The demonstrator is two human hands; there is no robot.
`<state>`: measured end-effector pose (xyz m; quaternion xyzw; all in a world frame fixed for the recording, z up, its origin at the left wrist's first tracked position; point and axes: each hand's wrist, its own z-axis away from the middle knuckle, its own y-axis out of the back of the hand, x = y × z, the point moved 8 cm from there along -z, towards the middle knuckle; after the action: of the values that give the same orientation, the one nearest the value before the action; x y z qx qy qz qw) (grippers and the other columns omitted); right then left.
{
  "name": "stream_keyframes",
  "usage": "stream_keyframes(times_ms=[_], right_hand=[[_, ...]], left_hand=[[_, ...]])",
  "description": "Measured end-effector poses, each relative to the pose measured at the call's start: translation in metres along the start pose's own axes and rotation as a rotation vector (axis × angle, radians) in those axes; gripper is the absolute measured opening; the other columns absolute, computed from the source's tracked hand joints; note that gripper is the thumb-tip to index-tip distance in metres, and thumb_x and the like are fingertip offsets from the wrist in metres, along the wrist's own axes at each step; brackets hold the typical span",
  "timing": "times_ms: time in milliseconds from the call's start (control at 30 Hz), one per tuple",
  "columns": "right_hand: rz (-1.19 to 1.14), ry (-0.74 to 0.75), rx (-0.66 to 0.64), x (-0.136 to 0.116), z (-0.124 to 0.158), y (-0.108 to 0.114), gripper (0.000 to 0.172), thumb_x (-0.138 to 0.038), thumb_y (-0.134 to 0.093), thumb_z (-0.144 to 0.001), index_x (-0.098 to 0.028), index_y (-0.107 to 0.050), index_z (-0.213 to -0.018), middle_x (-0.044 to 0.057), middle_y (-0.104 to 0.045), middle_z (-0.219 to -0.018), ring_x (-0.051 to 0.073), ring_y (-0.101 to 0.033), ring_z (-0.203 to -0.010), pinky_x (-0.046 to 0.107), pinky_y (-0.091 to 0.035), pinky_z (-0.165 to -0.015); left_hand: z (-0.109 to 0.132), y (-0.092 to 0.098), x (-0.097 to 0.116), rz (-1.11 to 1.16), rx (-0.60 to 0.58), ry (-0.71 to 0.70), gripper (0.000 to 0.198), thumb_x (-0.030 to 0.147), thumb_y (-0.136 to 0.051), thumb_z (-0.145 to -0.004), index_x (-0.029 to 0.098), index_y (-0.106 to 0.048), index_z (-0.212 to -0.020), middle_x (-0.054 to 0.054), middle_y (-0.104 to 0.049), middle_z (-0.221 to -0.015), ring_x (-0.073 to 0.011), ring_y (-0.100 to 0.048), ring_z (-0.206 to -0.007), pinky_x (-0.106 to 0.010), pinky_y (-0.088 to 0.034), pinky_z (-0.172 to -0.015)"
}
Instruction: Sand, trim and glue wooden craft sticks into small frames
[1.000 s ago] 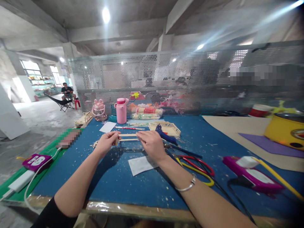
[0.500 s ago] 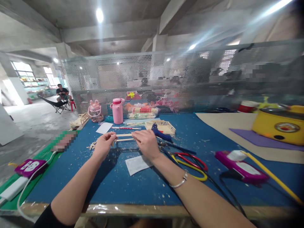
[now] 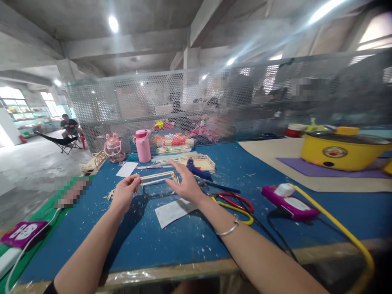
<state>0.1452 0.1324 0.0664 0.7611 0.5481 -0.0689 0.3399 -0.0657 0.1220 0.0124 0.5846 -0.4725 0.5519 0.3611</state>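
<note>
Pinching the stick frame (image 3: pixel 154 177) at one end is the left hand (image 3: pixel 124 194); the right hand (image 3: pixel 186 185) spreads loose. Wide blue table (image 3: pixel 162 251) lies between them and its near edge.

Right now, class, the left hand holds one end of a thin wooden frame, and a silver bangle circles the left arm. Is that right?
Not quite: the head view shows the silver bangle on the right arm. The left hand does hold one end of the thin wooden frame.
</note>
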Motion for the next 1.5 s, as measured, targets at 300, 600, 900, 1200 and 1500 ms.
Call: stream_keyframes(times_ms=[300,600,900,1200,1500], right_hand=[[-0.373,-0.374,-0.179,0.044,0.000,-0.002,0.033,-0.035,-0.060,-0.068,-0.013,-0.066,-0.092,-0.002,-0.056,-0.062,0.010,-0.048,-0.056,0.023,-0.039,-0.054],[-0.453,-0.529,-0.176,0.052,0.010,-0.014,0.035,-0.040,-0.061,-0.067,-0.012,-0.067,-0.087,-0.001,-0.058,-0.064,0.009,-0.045,-0.055,0.023,-0.037,-0.054],[-0.494,-0.626,-0.143,0.056,0.015,-0.014,0.032,-0.038,-0.064,-0.066,-0.014,-0.067,-0.087,-0.001,-0.058,-0.066,0.010,-0.046,-0.057,0.024,-0.037,-0.057],[-0.433,-0.602,-0.168,0.055,0.013,-0.015,0.037,-0.044,-0.065,-0.065,-0.014,-0.068,-0.087,-0.001,-0.055,-0.062,0.010,-0.043,-0.055,0.024,-0.035,-0.055],[-0.485,-0.644,-0.161,0.056,0.015,-0.015,0.035,-0.041,-0.066,-0.063,-0.015,-0.068,-0.086,-0.001,-0.057,-0.065,0.010,-0.045,-0.057,0.025,-0.036,-0.057]], left_hand=[[0.002,0.000,0.001,-0.051,-0.001,0.007,0.054,0.055,-0.075,-0.043,0.014,-0.066,-0.077,-0.001,-0.065,-0.065,-0.0082,-0.046,-0.049,-0.021,-0.030,-0.048],[0.003,0.002,-0.003,-0.072,-0.024,0.028,0.052,0.053,-0.075,-0.048,0.015,-0.067,-0.082,-0.004,-0.068,-0.072,-0.0130,-0.055,-0.063,-0.022,-0.036,-0.055],[0.002,0.006,-0.007,0.053,0.006,0.159,0.062,0.054,-0.068,-0.056,0.011,-0.062,-0.102,-0.003,-0.065,-0.067,-0.0114,-0.052,-0.058,-0.023,-0.041,-0.059],[0.007,0.003,0.036,-0.663,0.026,-0.440,0.031,0.039,-0.052,-0.079,0.019,-0.065,-0.100,-0.007,-0.056,-0.097,-0.0177,-0.054,-0.086,-0.029,-0.044,-0.073],[-0.001,-0.010,0.022,-0.671,-0.210,-0.342,0.032,0.041,-0.042,-0.084,0.017,-0.061,-0.078,-0.008,-0.060,-0.097,-0.0155,-0.056,-0.074,-0.028,-0.046,-0.065]])
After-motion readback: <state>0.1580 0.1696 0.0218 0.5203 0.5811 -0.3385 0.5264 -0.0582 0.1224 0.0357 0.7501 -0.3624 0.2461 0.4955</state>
